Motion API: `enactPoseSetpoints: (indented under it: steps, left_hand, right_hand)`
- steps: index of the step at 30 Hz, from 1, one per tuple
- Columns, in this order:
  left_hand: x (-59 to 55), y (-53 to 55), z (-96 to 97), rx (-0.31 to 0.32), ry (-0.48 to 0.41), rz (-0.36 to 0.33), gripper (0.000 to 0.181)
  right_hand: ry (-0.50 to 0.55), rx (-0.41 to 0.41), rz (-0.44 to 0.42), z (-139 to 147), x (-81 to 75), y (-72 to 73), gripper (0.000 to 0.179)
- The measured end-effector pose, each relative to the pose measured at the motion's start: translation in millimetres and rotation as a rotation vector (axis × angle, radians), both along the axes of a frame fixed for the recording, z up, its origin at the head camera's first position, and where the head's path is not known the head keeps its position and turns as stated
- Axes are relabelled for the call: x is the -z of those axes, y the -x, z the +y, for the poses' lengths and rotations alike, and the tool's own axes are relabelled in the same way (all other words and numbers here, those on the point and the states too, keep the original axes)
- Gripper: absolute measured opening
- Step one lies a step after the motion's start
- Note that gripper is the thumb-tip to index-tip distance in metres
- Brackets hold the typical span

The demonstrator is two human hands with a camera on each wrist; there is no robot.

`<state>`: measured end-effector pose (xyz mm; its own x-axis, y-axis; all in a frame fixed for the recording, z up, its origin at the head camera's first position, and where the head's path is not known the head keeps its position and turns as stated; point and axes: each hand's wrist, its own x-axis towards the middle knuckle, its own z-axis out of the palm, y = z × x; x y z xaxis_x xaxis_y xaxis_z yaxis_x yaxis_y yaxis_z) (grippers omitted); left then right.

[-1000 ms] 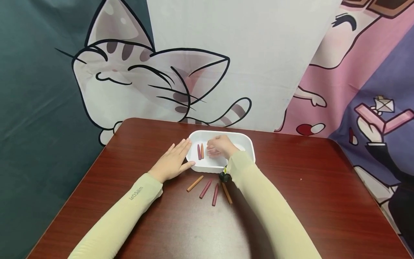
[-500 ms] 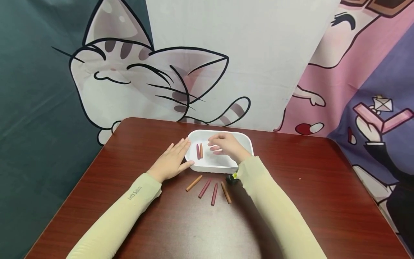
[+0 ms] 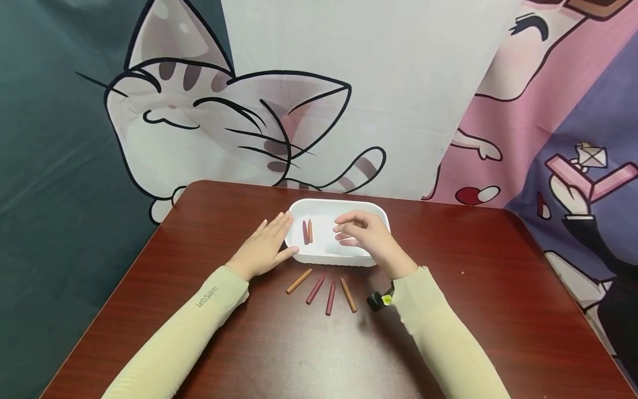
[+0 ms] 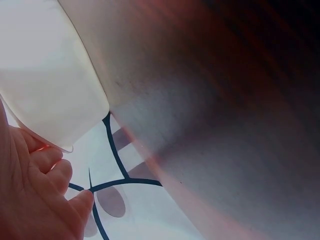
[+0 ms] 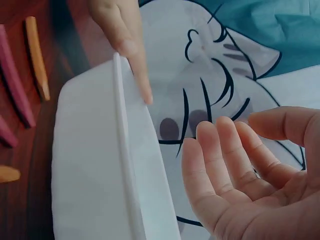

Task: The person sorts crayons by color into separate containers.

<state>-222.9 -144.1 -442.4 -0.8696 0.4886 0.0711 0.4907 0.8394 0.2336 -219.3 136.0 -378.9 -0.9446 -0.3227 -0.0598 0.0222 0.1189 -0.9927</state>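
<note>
A white tray stands near the table's far edge. Inside it, towards the left end, a dark red crayon and an orange-brown crayon lie side by side. My left hand, fingers straight, touches the tray's left rim. Over the tray's right part hovers my right hand, its fingers loosely bent and holding nothing; the right wrist view shows that palm bare. In front of the tray lie two orange-brown crayons, the left one and the right one, with two dark red crayons between them.
The brown wooden table runs out on both sides of the tray. Behind its far edge hangs a cloth printed with a cartoon cat. A black band with a yellow-green spot sits at my right wrist.
My right hand has drawn back to the right and towards me, away from the two crayons in the tray, and its fingers have spread. The left hand has kept its place.
</note>
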Motion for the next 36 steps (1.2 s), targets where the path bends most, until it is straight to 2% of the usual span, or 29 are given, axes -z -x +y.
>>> enactPoseSetpoints:
  steps: [8,11,16,23,29,36]
  left_hand:
    - [1.3,0.3,-1.6,-0.001,0.008,0.001,0.083]
    - [0.7,0.0,-2.2,-0.001,0.003,0.009,0.083]
    - [0.8,0.1,-2.2,0.000,0.003,0.007,0.083]
    - [3.9,0.9,-1.1,0.012,-0.005,0.010,0.082]
    - [5.3,2.5,-0.9,0.011,-0.002,0.023,0.083]
    - [5.5,2.4,-1.7,0.005,0.005,0.018,0.083]
  right_hand:
    - [-0.207,-0.014,0.305,11,12.7,-27.8,0.016]
    - [-0.244,-0.027,0.362,14,18.9,-36.6,0.017]
    - [-0.280,-0.059,0.362,20,29.8,-47.5,0.018]
    - [-0.423,-0.084,0.349,26,41.3,-58.4,0.014]
    - [-0.495,-0.095,0.314,29,51.8,-62.9,0.016]
    - [-0.607,-0.098,0.327,24,61.5,-66.0,0.013]
